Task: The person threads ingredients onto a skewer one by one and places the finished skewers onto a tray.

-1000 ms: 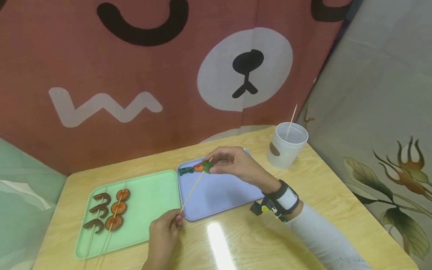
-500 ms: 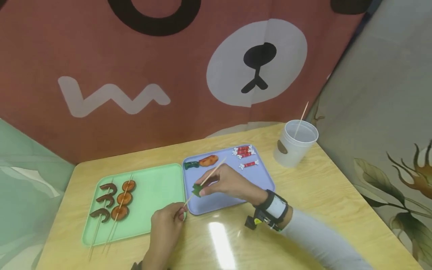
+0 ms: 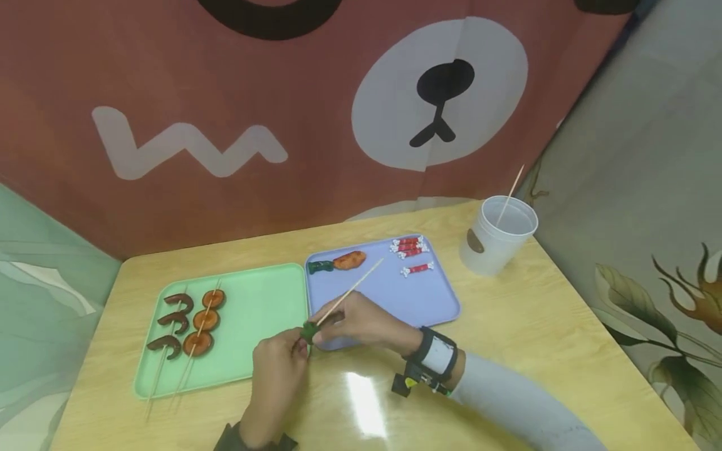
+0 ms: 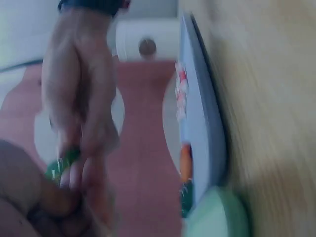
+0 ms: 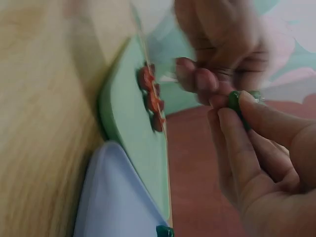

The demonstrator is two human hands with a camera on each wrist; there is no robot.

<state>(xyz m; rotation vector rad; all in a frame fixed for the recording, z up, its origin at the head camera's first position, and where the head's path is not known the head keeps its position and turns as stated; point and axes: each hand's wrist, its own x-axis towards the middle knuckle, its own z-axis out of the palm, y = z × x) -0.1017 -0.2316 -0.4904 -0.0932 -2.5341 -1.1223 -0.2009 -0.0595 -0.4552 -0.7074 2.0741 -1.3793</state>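
1. Right hand (image 3: 360, 318) pinches green food piece (image 3: 308, 332) between thumb and fingers; digits together on it.
2. Left hand (image 3: 279, 363) curls its fingers round lower end of bamboo skewer (image 3: 356, 286); that end is hidden by the fingers.
3. Green food piece: small, dark green, glossy highlights in right wrist view; full outline covered by fingers.
4. Piece sits at right fingertips, just beside left fingertips, on the skewer; upper skewer length sticks out past right hand, tip up and right over lavender tray (image 3: 408, 300).
5. Both hands near the seam between lavender tray and mint tray (image 3: 259, 307).
6. Lavender tray: dark green piece (image 3: 321, 267) touching orange-brown piece (image 3: 351, 260); red pieces with white ends (image 3: 417, 269) farther right.
7. Mint tray: two loaded skewers, brown curved pieces (image 3: 179, 322) and round brown-orange slices (image 3: 206, 320).
8. Translucent cup (image 3: 489, 250) right of trays, one skewer leaning inside.
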